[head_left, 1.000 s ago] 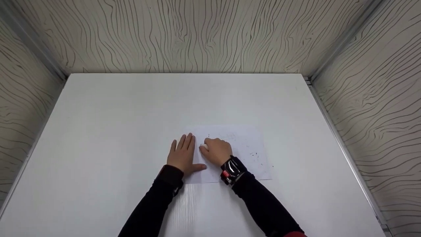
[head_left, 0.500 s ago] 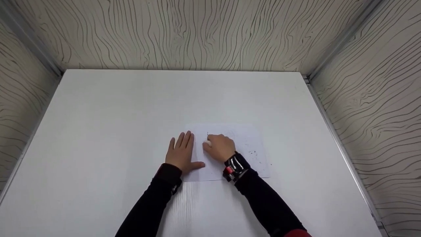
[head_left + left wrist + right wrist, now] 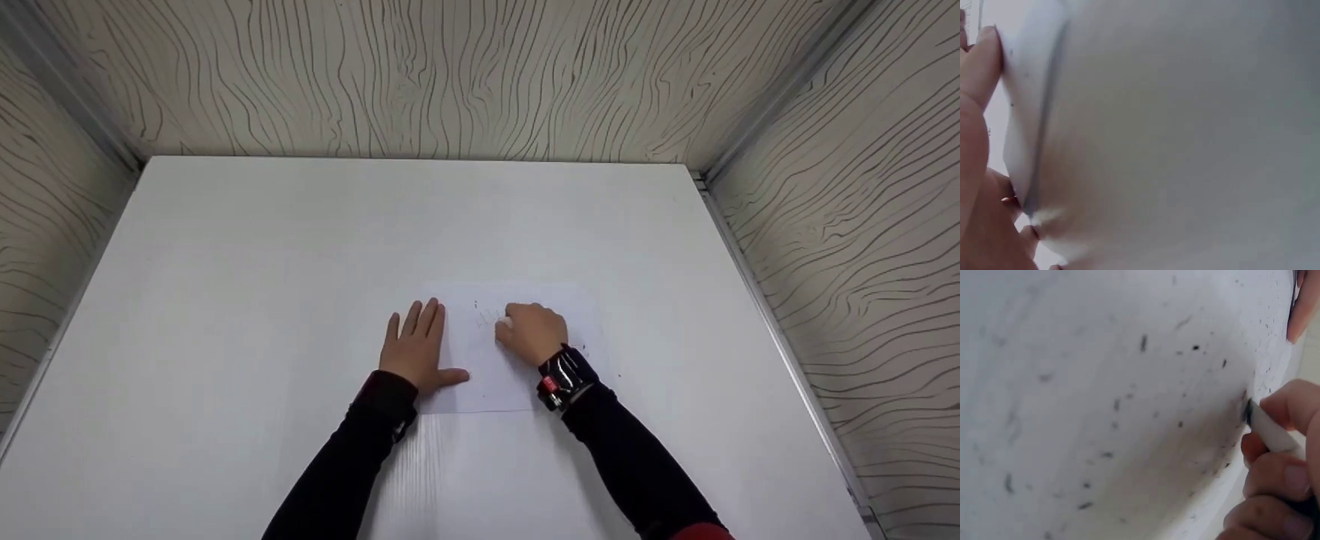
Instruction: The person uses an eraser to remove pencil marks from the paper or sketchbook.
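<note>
A white sheet of paper lies on the white table. My left hand rests on its left side with the fingers straight and the thumb spread. My right hand pinches a small white eraser between thumb and curled fingers. In the right wrist view the eraser's tip is blackened and touches the paper, among dark crumbs. Faint pencil marks show just left of the right hand in the head view. The left wrist view shows part of the left hand beside a blurred pale surface.
The white tabletop stretches around the paper. Wood-patterned panels stand along its back and both sides. One dark speck lies on the table just right of the paper.
My right hand has moved right across the paper with the eraser, uncovering faint pencil marks to its left. My left hand stays in place on the paper. The head view has shifted slightly.
</note>
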The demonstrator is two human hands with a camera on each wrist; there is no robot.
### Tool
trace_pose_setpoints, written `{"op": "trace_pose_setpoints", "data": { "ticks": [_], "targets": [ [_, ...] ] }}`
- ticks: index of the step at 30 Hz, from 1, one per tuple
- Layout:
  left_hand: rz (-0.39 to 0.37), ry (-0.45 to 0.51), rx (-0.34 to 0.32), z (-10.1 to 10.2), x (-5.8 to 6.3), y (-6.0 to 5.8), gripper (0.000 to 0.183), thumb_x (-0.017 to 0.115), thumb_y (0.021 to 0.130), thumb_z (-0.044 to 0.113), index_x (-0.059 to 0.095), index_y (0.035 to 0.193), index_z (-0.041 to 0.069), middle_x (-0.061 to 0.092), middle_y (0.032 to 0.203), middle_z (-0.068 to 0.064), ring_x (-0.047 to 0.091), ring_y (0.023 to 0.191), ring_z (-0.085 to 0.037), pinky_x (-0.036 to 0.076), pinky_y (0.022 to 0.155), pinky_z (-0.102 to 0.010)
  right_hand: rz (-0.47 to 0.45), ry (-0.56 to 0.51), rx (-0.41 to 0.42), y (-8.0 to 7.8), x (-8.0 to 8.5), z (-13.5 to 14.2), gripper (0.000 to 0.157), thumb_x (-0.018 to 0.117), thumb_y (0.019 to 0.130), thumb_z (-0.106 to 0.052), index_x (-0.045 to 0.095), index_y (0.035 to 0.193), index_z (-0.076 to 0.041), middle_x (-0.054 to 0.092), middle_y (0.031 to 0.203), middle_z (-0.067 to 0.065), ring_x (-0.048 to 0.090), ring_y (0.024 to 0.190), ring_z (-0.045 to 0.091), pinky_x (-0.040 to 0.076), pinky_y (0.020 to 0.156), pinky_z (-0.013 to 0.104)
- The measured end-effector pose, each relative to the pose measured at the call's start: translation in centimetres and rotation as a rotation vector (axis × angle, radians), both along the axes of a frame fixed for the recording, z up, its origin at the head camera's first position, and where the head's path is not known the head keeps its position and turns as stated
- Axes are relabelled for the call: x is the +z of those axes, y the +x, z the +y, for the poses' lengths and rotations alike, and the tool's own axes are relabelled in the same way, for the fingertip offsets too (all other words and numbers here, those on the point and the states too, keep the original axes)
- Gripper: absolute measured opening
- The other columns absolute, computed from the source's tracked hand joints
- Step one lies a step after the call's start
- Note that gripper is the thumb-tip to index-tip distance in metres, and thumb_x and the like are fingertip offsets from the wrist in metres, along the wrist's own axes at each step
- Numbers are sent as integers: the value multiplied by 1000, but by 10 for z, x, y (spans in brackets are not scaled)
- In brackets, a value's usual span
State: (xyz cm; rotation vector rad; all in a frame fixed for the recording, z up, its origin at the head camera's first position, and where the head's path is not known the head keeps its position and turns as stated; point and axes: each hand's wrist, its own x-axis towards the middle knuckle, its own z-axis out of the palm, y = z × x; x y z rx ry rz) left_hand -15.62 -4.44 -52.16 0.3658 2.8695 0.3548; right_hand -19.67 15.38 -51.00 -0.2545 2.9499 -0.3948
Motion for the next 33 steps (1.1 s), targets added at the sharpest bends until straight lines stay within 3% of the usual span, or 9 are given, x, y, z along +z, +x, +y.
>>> {"op": "trace_pose_setpoints", "data": {
  "ticks": [5, 8, 15, 19, 24, 29, 33],
  "targets": [
    [5, -27, -8, -1, -4, -1, 114, 66, 74, 73, 19, 156, 9, 16, 165, -7, 14, 153, -28, 14, 122, -53, -10, -48, 150, 7, -2, -26, 25, 58, 89, -33, 59, 72, -14, 57, 62, 0, 49, 55, 15, 37, 49, 28],
    [19, -13, -15, -2, -5, -1, 114, 67, 73, 72, 21, 156, 8, 19, 164, -7, 16, 152, -28, 15, 122, -52, -24, -35, 170, 9, -4, -32, 23, 58, 88, -33, 61, 73, -15, 59, 65, -1, 50, 57, 15, 38, 50, 29],
    [-13, -29, 2, -5, -3, -2, 114, 66, 75, 72, 17, 157, 10, 15, 165, -6, 12, 153, -27, 13, 123, -51, -8, 4, -44, 0, -5, 19, 21, 59, 89, -31, 64, 80, -14, 52, 63, 0, 47, 57, 17, 33, 50, 29],
    [-7, -30, 4, -6, -4, -5, 114, 68, 74, 71, 20, 156, 9, 18, 164, -8, 14, 153, -28, 14, 122, -53, 44, 15, -84, -6, -7, 34, 20, 58, 87, -29, 63, 76, -13, 52, 61, 0, 48, 56, 18, 32, 49, 29],
    [68, -7, -11, 1, -2, -12, 107, 69, 76, 67, 29, 153, 5, 30, 160, -12, 19, 151, -29, 17, 121, -55, 85, -19, -37, -8, -1, 14, 26, 59, 88, -30, 52, 68, -15, 45, 57, -2, 45, 53, 15, 31, 47, 28],
    [90, -9, -12, 8, -6, -19, 104, 62, 80, 70, 25, 155, 7, 26, 161, -11, 20, 151, -28, 18, 122, -51, 71, 3, 40, -10, 6, -20, 22, 58, 89, -32, 63, 78, -13, 61, 66, 2, 55, 59, 19, 41, 51, 31],
    [104, -36, -11, 12, -9, -17, 108, 58, 78, 75, 24, 155, 8, 25, 162, -9, 22, 150, -26, 22, 121, -49, 43, 20, 76, -11, 1, -37, 24, 57, 89, -33, 67, 83, -11, 68, 75, 6, 61, 65, 22, 47, 55, 35]
  ]
}}
